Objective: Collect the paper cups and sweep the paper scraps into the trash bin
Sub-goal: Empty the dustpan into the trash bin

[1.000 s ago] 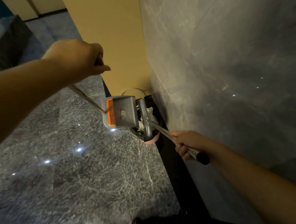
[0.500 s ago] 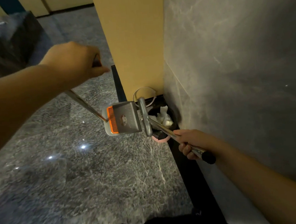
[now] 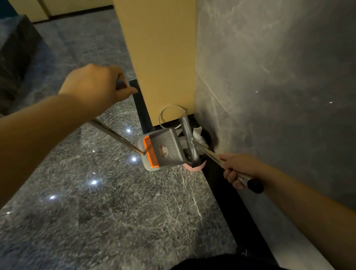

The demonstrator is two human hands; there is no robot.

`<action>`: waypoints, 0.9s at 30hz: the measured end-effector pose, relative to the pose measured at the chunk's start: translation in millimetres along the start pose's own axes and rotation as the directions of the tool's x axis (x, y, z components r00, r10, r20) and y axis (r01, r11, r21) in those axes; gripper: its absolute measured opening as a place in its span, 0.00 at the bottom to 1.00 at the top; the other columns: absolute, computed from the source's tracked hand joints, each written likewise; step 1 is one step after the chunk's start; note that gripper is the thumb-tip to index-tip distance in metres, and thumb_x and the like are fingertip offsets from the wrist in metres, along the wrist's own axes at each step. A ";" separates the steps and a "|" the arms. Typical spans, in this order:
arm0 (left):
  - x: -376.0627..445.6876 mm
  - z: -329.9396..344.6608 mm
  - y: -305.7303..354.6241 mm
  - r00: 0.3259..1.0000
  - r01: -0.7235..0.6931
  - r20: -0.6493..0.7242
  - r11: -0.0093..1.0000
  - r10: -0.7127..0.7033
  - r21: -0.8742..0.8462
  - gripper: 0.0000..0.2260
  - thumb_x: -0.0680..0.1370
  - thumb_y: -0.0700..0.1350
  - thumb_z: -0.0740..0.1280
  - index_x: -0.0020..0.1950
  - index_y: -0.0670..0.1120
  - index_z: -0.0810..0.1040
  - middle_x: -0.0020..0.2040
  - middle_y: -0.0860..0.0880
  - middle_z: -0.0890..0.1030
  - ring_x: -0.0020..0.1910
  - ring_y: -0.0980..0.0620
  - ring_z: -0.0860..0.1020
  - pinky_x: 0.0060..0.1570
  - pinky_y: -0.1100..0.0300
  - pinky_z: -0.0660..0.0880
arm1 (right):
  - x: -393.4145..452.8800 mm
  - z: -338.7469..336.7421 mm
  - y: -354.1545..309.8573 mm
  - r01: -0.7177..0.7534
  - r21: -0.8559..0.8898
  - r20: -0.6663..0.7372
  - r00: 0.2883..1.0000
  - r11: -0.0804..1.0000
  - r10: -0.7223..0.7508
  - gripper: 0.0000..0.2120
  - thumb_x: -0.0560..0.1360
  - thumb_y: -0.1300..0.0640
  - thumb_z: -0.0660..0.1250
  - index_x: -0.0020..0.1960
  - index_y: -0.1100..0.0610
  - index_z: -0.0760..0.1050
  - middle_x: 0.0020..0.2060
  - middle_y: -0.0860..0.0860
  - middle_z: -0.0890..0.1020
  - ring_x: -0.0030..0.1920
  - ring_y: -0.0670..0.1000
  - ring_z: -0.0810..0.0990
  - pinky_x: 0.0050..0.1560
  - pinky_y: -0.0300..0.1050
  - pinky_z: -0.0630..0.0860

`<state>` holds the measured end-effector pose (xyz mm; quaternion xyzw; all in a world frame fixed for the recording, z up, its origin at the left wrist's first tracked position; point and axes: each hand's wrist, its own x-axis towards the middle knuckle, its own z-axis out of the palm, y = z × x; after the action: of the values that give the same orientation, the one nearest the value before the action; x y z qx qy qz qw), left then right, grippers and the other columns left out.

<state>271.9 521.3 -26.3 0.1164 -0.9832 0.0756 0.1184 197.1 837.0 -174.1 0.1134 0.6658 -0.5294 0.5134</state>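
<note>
Head view, from left to right: the left hand (image 3: 95, 85) is raised over the marble floor (image 3: 89, 203), its fingers curled round the top of a long metal dustpan handle (image 3: 116, 136) that slants down and to the right. At the lower end of that handle the grey dustpan (image 3: 167, 150), with an orange comb strip along its left edge, is tipped up over the trash bin (image 3: 195, 167), which stands in the corner where the yellow pillar (image 3: 159, 52) meets the grey stone wall (image 3: 274, 87); only the bin's pink rim and dark liner show. White paper scraps (image 3: 198, 133) lie inside the bin, just right of the dustpan. A grey broom head (image 3: 188, 138) stands across the bin's mouth, touching the dustpan's open side, though how the bristles lie cannot be made out. Its shiny broom handle (image 3: 213, 155) runs down and right into the right hand (image 3: 237, 168), which grips it near the black end cap. No paper cups can be told apart in the bin.
</note>
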 end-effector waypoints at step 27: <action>-17.5 -5.7 -25.6 0.990 0.135 -0.043 0.989 -0.133 0.062 0.17 0.77 0.60 0.63 0.39 0.48 0.69 0.29 0.46 0.71 0.28 0.47 0.70 0.30 0.56 0.66 | -11.2 0.7 13.4 0.043 -0.041 0.134 0.990 0.998 -0.037 0.18 0.81 0.64 0.51 0.48 0.44 0.73 0.24 0.49 0.69 0.20 0.42 0.65 0.19 0.34 0.62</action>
<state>296.0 501.3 -22.1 0.1845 -0.9677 0.1016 0.1385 211.8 846.4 -172.9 0.0531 0.6436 -0.5311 0.5485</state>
